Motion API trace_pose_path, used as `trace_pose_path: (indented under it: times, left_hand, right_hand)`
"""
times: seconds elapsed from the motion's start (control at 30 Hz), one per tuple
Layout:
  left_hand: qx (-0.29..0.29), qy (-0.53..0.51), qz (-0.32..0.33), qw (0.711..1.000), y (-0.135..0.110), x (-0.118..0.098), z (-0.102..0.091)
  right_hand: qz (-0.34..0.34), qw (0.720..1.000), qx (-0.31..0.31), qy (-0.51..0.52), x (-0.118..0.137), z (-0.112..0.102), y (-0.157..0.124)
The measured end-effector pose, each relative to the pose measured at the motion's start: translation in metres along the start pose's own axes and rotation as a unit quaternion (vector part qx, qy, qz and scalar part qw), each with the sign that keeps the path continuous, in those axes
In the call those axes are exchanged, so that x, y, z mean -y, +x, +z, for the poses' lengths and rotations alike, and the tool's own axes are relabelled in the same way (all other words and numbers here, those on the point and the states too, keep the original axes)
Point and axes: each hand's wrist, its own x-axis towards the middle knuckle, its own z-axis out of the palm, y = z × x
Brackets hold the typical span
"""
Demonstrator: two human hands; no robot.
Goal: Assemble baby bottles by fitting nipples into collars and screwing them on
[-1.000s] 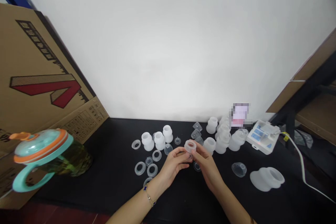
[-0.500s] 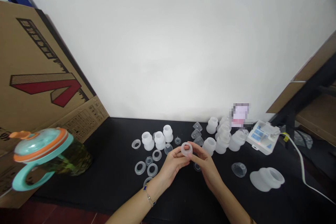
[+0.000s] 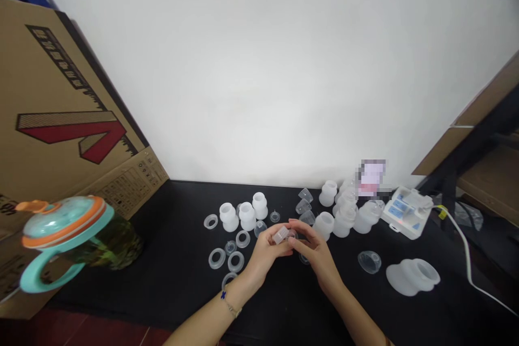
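My left hand (image 3: pixel 265 254) and my right hand (image 3: pixel 314 251) meet over the black table (image 3: pixel 170 281), fingers pinched together around a small translucent white plastic ring piece (image 3: pixel 280 235). The piece is tilted on its side between the fingertips. A clear small part seems tucked under my right fingers; I cannot make it out. Loose translucent rings (image 3: pixel 216 258) lie just left of my left hand. White bottle-neck shaped pieces (image 3: pixel 245 215) stand behind my hands.
A cardboard box (image 3: pixel 60 119) leans at the left, with a teal and orange lidded jug (image 3: pixel 68 238) before it. More white pieces (image 3: pixel 344 211) cluster at right, beside a white device (image 3: pixel 405 211) with a cable, a clear dome (image 3: pixel 368 261) and a large white funnel (image 3: pixel 413 275).
The ring piece has been turned from facing up to lying on its side, and both hands have shifted slightly left and lower with it.
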Motion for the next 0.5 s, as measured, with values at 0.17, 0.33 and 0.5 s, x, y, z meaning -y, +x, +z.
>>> trace_pose_path:
  times: [0.17,0.33,0.5]
  left_hand:
    - [0.011,0.016,0.029,0.999,0.003,0.004,-0.001]
    - [-0.007,0.043,0.026,0.999,0.004,0.002,0.002]
    - [-0.018,0.057,0.041,0.997,0.005,0.005,0.001]
  right_hand:
    - [-0.065,0.995,0.004,-0.082,-0.006,0.0,-0.001]
    - [-0.054,0.995,-0.01,-0.086,-0.009,0.001,0.0]
    - [-0.004,1.0,0.0,0.01,-0.014,0.001,0.004]
